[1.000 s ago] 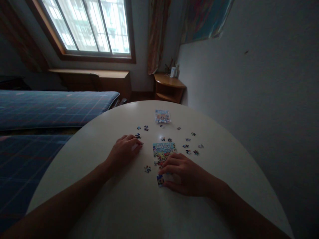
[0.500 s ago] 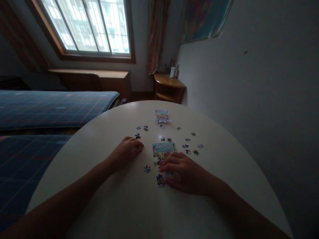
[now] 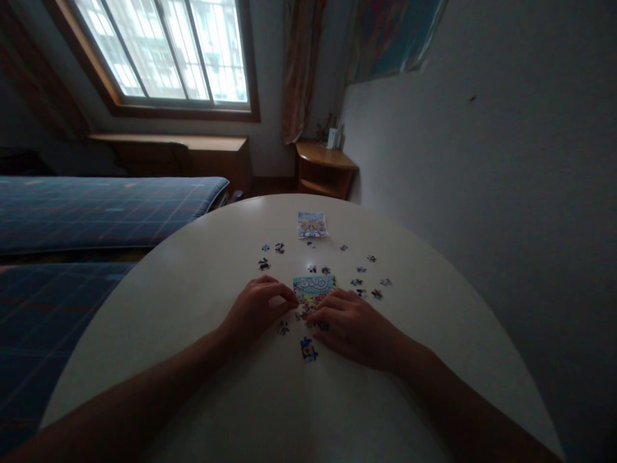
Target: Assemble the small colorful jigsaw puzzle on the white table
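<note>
A partly assembled jigsaw puzzle with a "Bluey" title lies on the white round table. At its left edge my left hand has thumb and forefinger pinched together; whatever is between the tips is too small to make out. My right hand rests on the puzzle's lower right, fingers stretched and thumb apart, covering part of the picture. A bluish piece shows between those fingers and the thumb. Below the puzzle sits a dark blue piece or joined pieces. Another loose piece lies below my left fingertips.
Several loose pieces are scattered to the right, with others at the upper left. A printed picture packet lies near the far edge. Beyond the table are a plaid-covered bed, a corner shelf and a wall.
My left hand has moved right to the puzzle's left edge. My right hand has shifted slightly up and left, uncovering more of the dark blue piece below.
</note>
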The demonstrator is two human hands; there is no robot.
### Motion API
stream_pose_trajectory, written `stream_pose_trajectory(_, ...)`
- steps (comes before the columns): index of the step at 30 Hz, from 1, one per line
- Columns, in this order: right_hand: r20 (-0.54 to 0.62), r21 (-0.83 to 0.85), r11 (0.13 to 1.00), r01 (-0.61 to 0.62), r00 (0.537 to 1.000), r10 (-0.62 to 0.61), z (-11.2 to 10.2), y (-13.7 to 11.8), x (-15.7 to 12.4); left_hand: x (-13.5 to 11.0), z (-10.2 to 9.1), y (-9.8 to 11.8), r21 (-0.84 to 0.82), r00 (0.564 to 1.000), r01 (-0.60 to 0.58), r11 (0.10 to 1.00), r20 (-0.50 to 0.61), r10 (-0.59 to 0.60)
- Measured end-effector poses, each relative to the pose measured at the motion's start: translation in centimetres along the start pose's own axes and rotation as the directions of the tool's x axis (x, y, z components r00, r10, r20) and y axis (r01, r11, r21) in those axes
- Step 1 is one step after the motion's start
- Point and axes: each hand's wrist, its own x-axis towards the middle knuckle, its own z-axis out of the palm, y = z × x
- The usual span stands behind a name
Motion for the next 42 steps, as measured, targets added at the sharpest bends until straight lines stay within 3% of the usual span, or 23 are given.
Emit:
stream_pose_trajectory(22,0.023,0.011,1.000,-0.025,0.999,0.025,0.3,0.2,-0.1,0.0,0.4,0.6,-0.013,0.994,0.092,0.996,0.052,-0.091)
stream_pose_trajectory(34,0.023,0.011,1.000,-0.026,0.999,0.025,0.4,0.3,-0.1,-1.2,-0.1,2.0,0.074,0.997,-0.001,0.997,0.074,-0.005)
stream_pose_trajectory(42,0.013,0.028,1.000,-0.011,1.000,0.010,0.0,0.2,0.0,-1.2,0.2,1.8,0.085,0.994,-0.009,0.996,0.113,-0.001)
